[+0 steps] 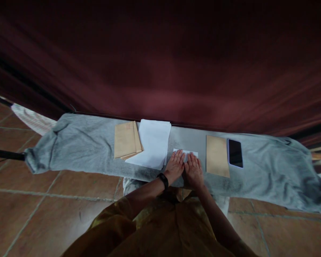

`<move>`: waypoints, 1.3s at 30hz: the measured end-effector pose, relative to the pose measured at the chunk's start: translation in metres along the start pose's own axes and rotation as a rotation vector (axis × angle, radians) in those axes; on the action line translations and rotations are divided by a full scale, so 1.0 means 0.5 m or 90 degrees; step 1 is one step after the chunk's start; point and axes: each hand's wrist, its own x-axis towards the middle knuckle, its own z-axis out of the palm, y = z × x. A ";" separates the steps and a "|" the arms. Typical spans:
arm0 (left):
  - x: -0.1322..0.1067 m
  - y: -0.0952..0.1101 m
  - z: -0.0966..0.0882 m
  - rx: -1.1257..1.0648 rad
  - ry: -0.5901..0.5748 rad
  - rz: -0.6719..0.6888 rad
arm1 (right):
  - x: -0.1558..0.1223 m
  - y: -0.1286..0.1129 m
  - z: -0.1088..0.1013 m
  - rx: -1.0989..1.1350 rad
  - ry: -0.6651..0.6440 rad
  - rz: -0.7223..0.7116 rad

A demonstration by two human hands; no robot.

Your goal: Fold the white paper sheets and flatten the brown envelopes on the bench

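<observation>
A small piece of white paper [186,151], seemingly folded, lies on the grey cloth in front of me. My left hand [176,165] rests flat on its left part, fingers stretched out and pointing away from me. Beside it, my right hand [194,172] lies flat on the right part, palm down. Both hands hide most of the paper. Left of my hands is a stack of white sheets [153,142]. A single brown envelope [217,155] lies to the right of my right hand.
Several brown envelopes [125,140] overlap left of the white sheets. A phone [235,153] with a dark screen lies right of the single envelope. Grey cloth [82,142] covers the narrow surface. Dark red fabric [160,78] rises behind it; tiled floor [91,184] shows below.
</observation>
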 end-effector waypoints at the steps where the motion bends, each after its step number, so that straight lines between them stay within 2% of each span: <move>1: -0.001 -0.001 0.000 -0.005 0.006 -0.001 | -0.001 0.000 0.000 -0.005 0.006 0.009; 5: -0.009 -0.008 0.004 -0.031 0.048 -0.024 | -0.007 0.005 0.005 -0.025 0.050 0.040; 9: -0.016 -0.016 0.011 -0.029 0.067 -0.087 | -0.014 0.010 0.011 -0.034 0.095 0.063; 14: -0.004 -0.002 0.013 -0.019 0.083 -0.151 | -0.016 0.011 0.013 -0.031 0.102 0.076; 19: 0.031 0.048 0.018 -0.064 0.066 -0.054 | -0.019 0.008 0.010 -0.037 0.077 0.075; 21: 0.040 0.057 0.022 -0.069 0.054 -0.054 | -0.019 0.007 0.009 -0.037 0.072 0.080; 30: 0.014 0.002 0.025 -0.028 0.076 -0.108 | -0.017 0.004 0.006 -0.026 0.096 0.069; 35: 0.005 -0.002 0.022 -0.016 0.077 -0.121 | -0.012 0.006 0.008 -0.026 0.071 0.099; 39: 0.009 -0.002 0.024 -0.001 0.060 -0.118 | 0.015 -0.002 0.006 -0.008 0.039 0.101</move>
